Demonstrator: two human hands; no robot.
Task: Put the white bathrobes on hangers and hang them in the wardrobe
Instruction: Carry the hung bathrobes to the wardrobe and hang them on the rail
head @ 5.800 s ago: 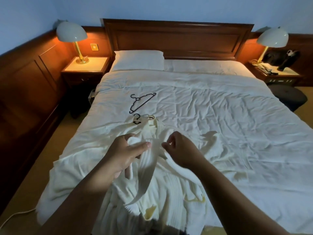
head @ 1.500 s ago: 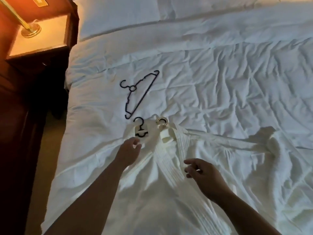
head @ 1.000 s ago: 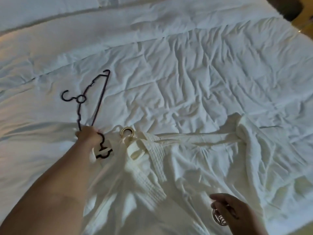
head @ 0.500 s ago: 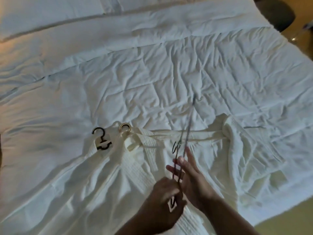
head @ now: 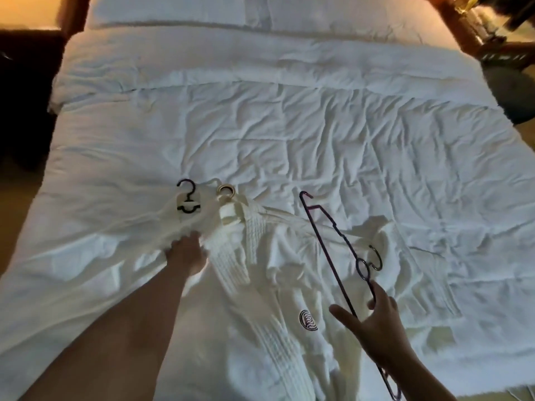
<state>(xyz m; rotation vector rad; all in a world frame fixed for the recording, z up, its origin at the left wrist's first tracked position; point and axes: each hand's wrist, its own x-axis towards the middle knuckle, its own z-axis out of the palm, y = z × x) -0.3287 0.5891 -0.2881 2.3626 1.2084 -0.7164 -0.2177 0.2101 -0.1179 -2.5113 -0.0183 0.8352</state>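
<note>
At the far left I am seeing a dark nightstand (head: pixel 26 82) beside the bed, and a white, heavily creased duvet (head: pixel 289 125) is covering the mattress, with a smooth pillow (head: pixel 168 10) at the far edge. A small black hook (head: pixel 186 188) is lying left of centre on a pale card tag, touching the cloth below it. The left hand (head: pixel 186 254) is reaching just near of that tag, with its fingertips sinking into the white bathrobe (head: pixel 289 285). Blur is hiding them, so I cannot tell whether they are pinching or only pressing. A tan ring (head: pixel 226 190) is resting at the robe's far end, just beside a folded strip of the same fabric. The robe is lying spread on the near half of the duvet, showing a waffle weave, a ribbed collar band and a dark round wavy logo (head: pixel 308 320). Right of it, the right hand (head: pixel 376 316) is holding a thin dark clothes hanger (head: pixel 327 250) above the robe. The thumb is stretching wide and the fingers are curling round the wiry frame. The hanger's long bar is running diagonally, and its hook is pointing right. A dark round stool (head: pixel 512 94) is standing at the far right.
</note>
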